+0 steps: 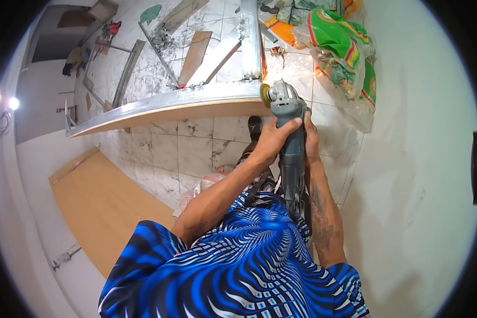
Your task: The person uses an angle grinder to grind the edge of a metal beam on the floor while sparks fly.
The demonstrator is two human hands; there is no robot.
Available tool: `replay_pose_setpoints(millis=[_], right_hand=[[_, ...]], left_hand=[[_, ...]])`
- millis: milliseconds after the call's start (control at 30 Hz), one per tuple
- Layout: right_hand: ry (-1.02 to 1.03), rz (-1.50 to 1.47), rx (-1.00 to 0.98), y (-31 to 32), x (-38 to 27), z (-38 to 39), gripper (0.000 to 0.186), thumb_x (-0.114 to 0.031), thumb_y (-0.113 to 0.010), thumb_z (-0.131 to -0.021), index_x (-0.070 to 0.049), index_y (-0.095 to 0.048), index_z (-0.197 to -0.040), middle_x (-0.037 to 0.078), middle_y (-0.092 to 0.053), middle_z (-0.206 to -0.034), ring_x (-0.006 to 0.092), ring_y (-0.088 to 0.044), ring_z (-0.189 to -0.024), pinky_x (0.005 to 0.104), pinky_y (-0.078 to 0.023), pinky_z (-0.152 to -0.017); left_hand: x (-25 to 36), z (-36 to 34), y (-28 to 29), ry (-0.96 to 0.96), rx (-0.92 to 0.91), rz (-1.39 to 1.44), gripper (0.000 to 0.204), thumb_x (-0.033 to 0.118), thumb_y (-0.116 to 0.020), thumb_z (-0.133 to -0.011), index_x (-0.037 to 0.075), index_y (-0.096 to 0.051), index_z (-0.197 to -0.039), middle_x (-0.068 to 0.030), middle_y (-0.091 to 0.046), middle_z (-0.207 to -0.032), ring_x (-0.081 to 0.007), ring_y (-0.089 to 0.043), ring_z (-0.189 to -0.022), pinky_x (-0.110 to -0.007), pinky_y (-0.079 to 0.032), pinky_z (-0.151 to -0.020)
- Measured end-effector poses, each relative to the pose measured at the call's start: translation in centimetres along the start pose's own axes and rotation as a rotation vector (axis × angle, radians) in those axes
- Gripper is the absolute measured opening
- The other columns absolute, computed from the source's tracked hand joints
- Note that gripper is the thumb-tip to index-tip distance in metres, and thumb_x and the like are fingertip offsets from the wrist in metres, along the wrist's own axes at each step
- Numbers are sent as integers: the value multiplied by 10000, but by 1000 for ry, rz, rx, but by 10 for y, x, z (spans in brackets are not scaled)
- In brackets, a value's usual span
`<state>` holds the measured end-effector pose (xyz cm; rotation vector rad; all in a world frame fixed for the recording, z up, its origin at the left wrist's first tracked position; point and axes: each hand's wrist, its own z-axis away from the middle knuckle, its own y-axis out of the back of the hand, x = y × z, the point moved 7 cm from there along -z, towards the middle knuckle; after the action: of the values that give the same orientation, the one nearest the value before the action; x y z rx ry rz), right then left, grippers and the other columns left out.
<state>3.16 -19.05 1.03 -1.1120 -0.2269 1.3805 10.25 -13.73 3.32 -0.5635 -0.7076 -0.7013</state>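
Note:
Both my hands grip a grey angle grinder (291, 132), its body lying nearly in line with my arms. My left hand (273, 139) wraps round the left side of its body, thumb on top. On the opposite side, my right hand (311, 139) is closed round it, most of its fingers hidden. The yellowish disc (265, 95) meets the right end of a metal frame (191, 94), at the corner where a metal bar (251, 47) joins. Orange sparks (265, 71) fly from the far side of the disc. A wooden panel edge (175, 114) runs along the frame's near side.
Green and orange plastic sacks (339, 42) lie crumpled beyond the grinder, by the white wall (413, 159). Board offcuts (196, 55) and metal strips (128, 74) are strewn over the tiled floor (191, 151). A tan wooden board (108, 199) leans at left. My shoe (255, 126) stands below the frame.

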Motion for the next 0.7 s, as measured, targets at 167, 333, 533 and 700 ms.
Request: replay_pose_setpoints(millis=[167,333,533,700], right_hand=[[-59,-54,-7,11,8,-8,538,-522,-456,-984,-33,-565,-1178,73,-651,-943,128,-656,-742,247,-549,-617],[-84,-110,-30,5,20,7,525,-506,-448,-993,-30,-566,-1181,71,-647,-959,119,-651,-777,236,-550,-654],[-56,-142,-11,18,17,-12,509,-519,-463,-982,-45,-580,-1125,54,-648,-870,112,-643,-663,235,-545,-570],[-92,-144,24,20,22,7,503,-518,-472,-977,-49,-586,-1120,54,-657,-866,118,-650,-665,236,-550,-584]], left_hand=[[3,-3,0,34,-26,-23,512,356,-667,-870,-62,-567,-1150,-113,-636,-991,-159,-619,-857,-294,-508,-748],[-18,4,7,65,-3,28,487,331,-685,-864,-59,-582,-1138,-112,-643,-1005,-152,-608,-877,-295,-495,-786],[-5,-8,0,81,33,-60,510,347,-687,-857,-64,-580,-1139,-103,-643,-963,-156,-618,-813,-287,-507,-719],[-19,6,3,108,80,-79,499,332,-692,-855,-64,-573,-1134,-99,-638,-950,-156,-620,-803,-291,-513,-721]])
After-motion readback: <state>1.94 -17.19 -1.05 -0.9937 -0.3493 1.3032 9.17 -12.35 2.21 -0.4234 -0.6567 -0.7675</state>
